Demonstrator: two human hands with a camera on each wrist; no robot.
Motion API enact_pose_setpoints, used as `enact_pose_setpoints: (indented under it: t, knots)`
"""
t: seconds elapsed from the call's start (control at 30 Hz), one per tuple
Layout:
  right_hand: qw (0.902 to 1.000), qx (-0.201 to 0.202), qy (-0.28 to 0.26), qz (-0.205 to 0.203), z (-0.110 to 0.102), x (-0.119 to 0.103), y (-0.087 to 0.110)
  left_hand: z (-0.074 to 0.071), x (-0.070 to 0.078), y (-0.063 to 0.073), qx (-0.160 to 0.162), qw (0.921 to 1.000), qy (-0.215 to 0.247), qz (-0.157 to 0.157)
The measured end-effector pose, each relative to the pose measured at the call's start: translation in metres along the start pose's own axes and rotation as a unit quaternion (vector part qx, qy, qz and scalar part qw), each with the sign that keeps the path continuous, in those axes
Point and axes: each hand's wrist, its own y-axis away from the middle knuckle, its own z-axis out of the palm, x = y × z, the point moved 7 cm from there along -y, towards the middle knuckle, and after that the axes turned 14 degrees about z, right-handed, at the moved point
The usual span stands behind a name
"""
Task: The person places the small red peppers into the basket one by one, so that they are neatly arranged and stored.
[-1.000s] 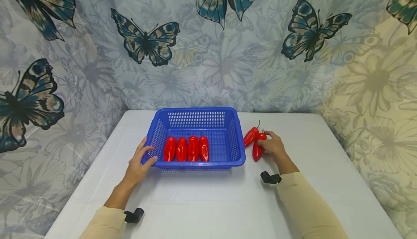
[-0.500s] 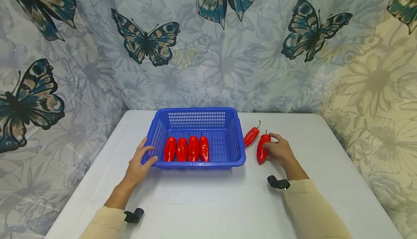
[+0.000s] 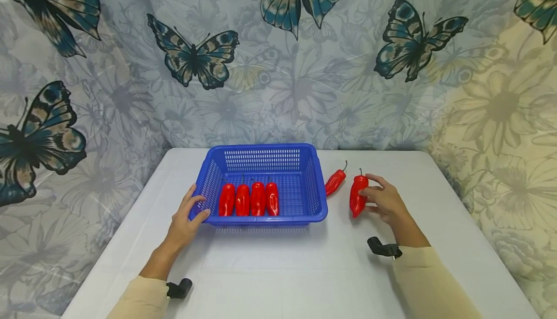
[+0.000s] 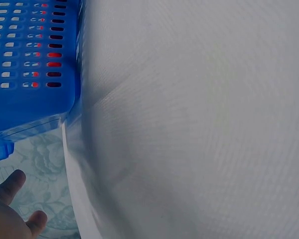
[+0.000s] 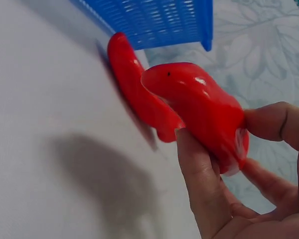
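Held between the thumb and fingers of my right hand [image 3: 385, 203] is a glossy red chili pepper [image 3: 359, 195], stem upward in the head view. In the right wrist view this pepper [image 5: 199, 104] is raised off the white surface, its shadow falling below. A second red pepper [image 3: 335, 182] lies on the table just right of the blue plastic basket [image 3: 261, 220]. Inside the basket, several red peppers [image 3: 257, 199] stand in a row along the front wall. My left hand [image 3: 183, 224] is at the basket's left front corner, fingers spread; the left wrist view shows two fingertips [image 4: 14, 181] near the basket.
A white cloth covers the table [image 3: 270, 270]. Behind it hangs a butterfly-patterned fabric backdrop [image 3: 300, 106], which also runs along both sides. Black wrist cameras [image 3: 383, 248] are strapped on both wrists.
My right hand has drawn the pepper rightward, away from the other loose pepper, and lifted it a little. The left hand and the basket stay in place.
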Motion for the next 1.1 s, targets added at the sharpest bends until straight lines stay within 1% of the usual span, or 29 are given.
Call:
enact_pose_setpoints:
  t: [0.27, 0.5, 0.63, 0.93, 1.1]
  knots:
    - [0.9996, -0.019, -0.010, -0.016, 0.000, -0.010, 0.018, 0.000, 0.000, 0.000, -0.002, 1.0000, 0.000, -0.006]
    - [0.9977, -0.043, -0.039, -0.035, 0.001, -0.017, 0.030, 0.000, 0.001, 0.000, -0.002, 1.0000, 0.002, -0.003]
    - [0.9964, -0.053, -0.046, -0.048, 0.002, -0.021, 0.036, 0.000, 0.002, -0.001, -0.002, 1.0000, 0.000, -0.004]
    - [0.9906, -0.084, -0.082, -0.069, 0.010, -0.033, 0.049, -0.001, 0.003, -0.002, -0.003, 1.0000, 0.006, -0.002]
    - [0.9843, -0.117, -0.112, -0.070, 0.016, -0.037, 0.055, -0.001, 0.004, -0.002, -0.002, 1.0000, 0.007, -0.003]
